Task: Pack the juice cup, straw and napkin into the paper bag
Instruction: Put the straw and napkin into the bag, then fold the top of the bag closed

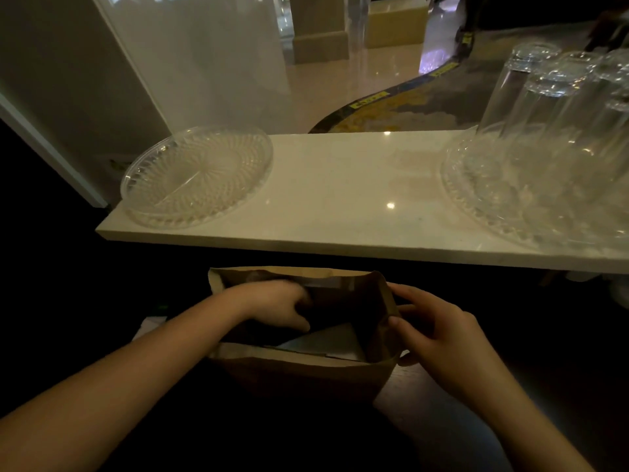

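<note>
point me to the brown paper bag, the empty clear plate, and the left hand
brown paper bag (pixel 306 373): head view, near front wall
empty clear patterned plastic plate (pixel 197 177): head view, centre of dish
left hand (pixel 275 303): head view, back of hand inside bag mouth

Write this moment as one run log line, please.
left hand: reaching inside paper bag | right hand: grip on bag's right rim, holding it open | pale flat item: in bag | cup, straw: not visible
</note>
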The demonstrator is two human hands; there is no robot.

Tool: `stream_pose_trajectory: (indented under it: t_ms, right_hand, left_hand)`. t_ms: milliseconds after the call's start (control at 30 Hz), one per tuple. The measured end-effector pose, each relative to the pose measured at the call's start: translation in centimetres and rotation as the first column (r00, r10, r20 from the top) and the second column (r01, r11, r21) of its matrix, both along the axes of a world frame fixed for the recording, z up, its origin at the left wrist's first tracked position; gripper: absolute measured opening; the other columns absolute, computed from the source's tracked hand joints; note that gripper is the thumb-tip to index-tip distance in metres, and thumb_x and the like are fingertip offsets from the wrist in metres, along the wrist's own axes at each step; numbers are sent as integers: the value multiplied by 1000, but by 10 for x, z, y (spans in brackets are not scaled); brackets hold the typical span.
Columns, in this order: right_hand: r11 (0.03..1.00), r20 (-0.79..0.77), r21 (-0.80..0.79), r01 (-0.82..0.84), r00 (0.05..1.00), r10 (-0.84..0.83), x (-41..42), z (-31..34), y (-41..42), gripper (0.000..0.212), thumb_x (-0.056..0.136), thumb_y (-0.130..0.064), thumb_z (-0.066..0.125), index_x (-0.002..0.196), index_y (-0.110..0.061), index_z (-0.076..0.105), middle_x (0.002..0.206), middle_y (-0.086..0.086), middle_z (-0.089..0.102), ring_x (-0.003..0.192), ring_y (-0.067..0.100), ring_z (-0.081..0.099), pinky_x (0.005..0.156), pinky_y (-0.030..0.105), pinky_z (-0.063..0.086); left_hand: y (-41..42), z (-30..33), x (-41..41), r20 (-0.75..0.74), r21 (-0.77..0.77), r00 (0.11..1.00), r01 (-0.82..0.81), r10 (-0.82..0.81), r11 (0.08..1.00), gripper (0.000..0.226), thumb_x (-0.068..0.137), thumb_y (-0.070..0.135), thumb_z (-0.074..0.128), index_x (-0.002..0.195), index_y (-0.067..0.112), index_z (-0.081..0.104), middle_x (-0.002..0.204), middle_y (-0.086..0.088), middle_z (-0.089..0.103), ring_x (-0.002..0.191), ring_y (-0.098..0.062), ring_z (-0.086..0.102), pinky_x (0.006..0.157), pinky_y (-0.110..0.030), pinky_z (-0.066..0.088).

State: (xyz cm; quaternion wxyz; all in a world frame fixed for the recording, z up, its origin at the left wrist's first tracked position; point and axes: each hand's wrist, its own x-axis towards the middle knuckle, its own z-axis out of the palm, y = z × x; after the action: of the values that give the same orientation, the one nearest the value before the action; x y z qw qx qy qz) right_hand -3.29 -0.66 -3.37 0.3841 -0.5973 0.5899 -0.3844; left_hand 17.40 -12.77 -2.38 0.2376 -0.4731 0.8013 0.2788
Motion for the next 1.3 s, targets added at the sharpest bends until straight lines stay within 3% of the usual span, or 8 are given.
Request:
stream_pose_trajectory:
  t_ms: [100, 233, 300, 433, 567, 967, 1167, 1300]
  right_hand:
    - [1000, 56, -18, 3, 998, -2, 0, 0, -1, 45, 84, -13, 58, 100, -53, 47, 84, -15, 65, 77, -2, 67, 53, 14, 53]
    - [1000, 156, -11, 25, 988, -23, 4, -6, 2, 40, 77, -36, 55, 117, -41, 50, 95, -14, 66, 83, 2, 67, 61, 18, 55]
    - [1000, 215, -8, 29, 976, -27, 1, -15, 7, 43, 73, -46, 47, 116, -41, 49, 106, -12, 65, 91, 4, 66, 71, 20, 55]
    - [1000, 249, 6, -23, 968, 21, -5, -42, 22, 43, 73, -42, 49, 116, -39, 50, 123, -5, 59, 112, 1, 55, 90, 16, 47]
    - [990, 150, 110, -87, 986, 70, 4, -76, 30, 55, 70, -15, 74, 107, -49, 53, 118, -15, 58, 106, -8, 53, 77, 4, 45]
    - [986, 359, 112, 122, 921, -154, 41, -127, 12, 29, 77, -2, 66, 94, -25, 65, 90, -6, 74, 85, 6, 67, 65, 20, 56]
    - [983, 120, 172, 62, 989, -84, 34, -137, -5, 107, 55, -23, 86, 139, -27, 19, 143, 8, 31, 131, 24, 33, 104, 51, 39]
    - [985, 62, 112, -128, 991, 122, 29, -131, -13, 95, 54, -27, 84, 131, -29, 28, 134, 8, 42, 127, 22, 40, 104, 50, 39]
  left_hand:
    - [22, 35, 28, -485, -24, 872, -94, 71, 995, 37, 82, 38, 60, 119, 32, 59, 111, 11, 69, 100, -4, 64, 89, -25, 51]
    - [65, 46, 84, -992, 47, 78, -532, 104, 845, 42, 76, 53, 62, 109, 27, 65, 105, 2, 72, 93, -18, 69, 77, -24, 55]
    - [73, 24, 113, -990, 132, -55, -673, 129, 728, 53, 72, 63, 59, 109, 26, 62, 108, 1, 70, 100, -18, 66, 85, -26, 54]
    - [74, -37, 142, -853, 377, -28, -724, 522, 578, 36, 91, 38, 44, 117, 14, 49, 120, -6, 57, 122, -23, 50, 93, -28, 40]
    - [105, -79, 130, -807, 321, 143, -709, 573, 628, 51, 75, 1, 66, 102, 42, 51, 107, 22, 56, 97, 15, 55, 83, -16, 41]
    - [101, -140, 94, -746, 343, 132, -765, 653, 546, 31, 70, 10, 77, 86, 31, 61, 89, 13, 63, 95, -13, 62, 58, -5, 47]
    - [94, -151, 98, -613, 324, 164, -840, 773, 436, 101, 61, 12, 84, 141, 14, 23, 139, -11, 42, 127, -29, 42, 99, -36, 37]
    - [87, -151, 102, -562, 371, 272, -761, 781, 532, 87, 59, 10, 85, 133, 12, 38, 131, -13, 53, 121, -27, 50, 100, -34, 39]
